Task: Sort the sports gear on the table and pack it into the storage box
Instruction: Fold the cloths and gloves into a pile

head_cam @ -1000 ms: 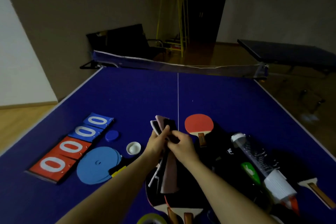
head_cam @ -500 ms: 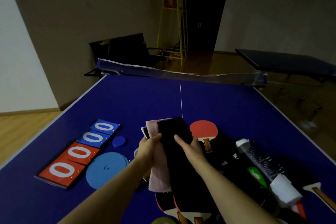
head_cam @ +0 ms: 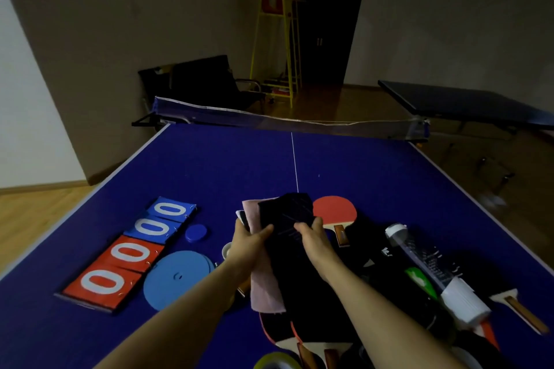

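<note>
Above the near middle of the blue tabletop (head_cam: 209, 165), both hands hold up a bundle of cloths. The left hand (head_cam: 248, 244) grips the pink cloth (head_cam: 263, 284), its thumb pressed across onto the black cloth (head_cam: 287, 219) that overlaps it; a white-edged piece shows just behind the pink one at the left hand's fingertips. The right hand (head_cam: 313, 237) pinches the black cloth from the right side, fingers curled on its front. Both cloths hang down toward the near edge, the black one covering part of the pink. Just right of the bundle a red paddle (head_cam: 335, 208) lies flat, its handle pointing toward the near edge. Farther right, toward the right edge, a clear tube with a white cap (head_cam: 419, 252) lies at an angle among dark items that are hard to tell apart. At the near edge, below the cloths, two more paddles (head_cam: 302, 341) overlap. Toward the left edge sits a scoreboard (head_cam: 129, 252) of blue and red cards showing zeros, with a light blue disc (head_cam: 177, 278) beside it and a small dark blue cap (head_cam: 195, 232) near its blue cards. No storage box can be made out.
</note>
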The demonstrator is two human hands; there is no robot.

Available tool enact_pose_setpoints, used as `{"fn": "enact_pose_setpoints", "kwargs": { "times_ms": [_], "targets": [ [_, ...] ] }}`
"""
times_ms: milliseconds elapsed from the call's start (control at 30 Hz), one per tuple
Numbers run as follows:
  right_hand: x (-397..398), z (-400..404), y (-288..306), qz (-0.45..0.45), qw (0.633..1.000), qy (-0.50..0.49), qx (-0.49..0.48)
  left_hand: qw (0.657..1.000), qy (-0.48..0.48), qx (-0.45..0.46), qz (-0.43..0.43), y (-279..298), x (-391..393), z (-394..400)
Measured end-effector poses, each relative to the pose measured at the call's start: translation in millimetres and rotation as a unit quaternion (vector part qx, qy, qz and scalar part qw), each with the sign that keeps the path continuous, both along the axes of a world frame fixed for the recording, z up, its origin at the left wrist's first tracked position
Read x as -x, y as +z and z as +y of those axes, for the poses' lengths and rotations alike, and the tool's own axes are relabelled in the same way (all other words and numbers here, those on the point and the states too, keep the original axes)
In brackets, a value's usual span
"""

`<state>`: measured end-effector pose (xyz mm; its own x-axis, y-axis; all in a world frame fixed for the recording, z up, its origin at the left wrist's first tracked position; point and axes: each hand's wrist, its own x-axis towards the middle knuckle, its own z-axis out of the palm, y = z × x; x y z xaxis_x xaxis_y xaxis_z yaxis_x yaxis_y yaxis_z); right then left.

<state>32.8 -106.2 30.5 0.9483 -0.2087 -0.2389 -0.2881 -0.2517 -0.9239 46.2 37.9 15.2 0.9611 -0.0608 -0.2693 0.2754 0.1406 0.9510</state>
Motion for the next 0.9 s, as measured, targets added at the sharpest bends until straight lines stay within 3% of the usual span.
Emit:
{"fn": "enact_pose_setpoints", "kwargs": {
  "times_ms": [133, 267, 467, 600, 767, 900],
  "targets": [
    [7, -16, 11, -0.024, 0.999, -0.008, 0.043, 1.0, 0.014, 0.018, 0.012, -9, 2, 10],
    [13, -17, 18, -0.017, 0.998, 0.049, 0.032, 0.998, 0.041, 0.029, 0.028, -16, 4, 15],
    [9, -6, 17, -0.025, 0.994, 0.069, -0.083, 0.99, 0.024, 0.111, 0.088, -10, 4, 19],
    [9, -2, 3, -0.045, 0.997, 0.063, -0.011, 0.987, -0.009, 0.091, 0.132, -17, -1, 22],
    [10, 5, -2, -0.032, 0.997, 0.05, 0.052, 0.995, -0.073, 0.056, 0.045, -7, 7, 19],
    [8, 4, 0, -0.023, 0.996, 0.051, 0.071, 0.999, -0.034, 0.026, 0.033, -8, 4, 11]
  ]
}}
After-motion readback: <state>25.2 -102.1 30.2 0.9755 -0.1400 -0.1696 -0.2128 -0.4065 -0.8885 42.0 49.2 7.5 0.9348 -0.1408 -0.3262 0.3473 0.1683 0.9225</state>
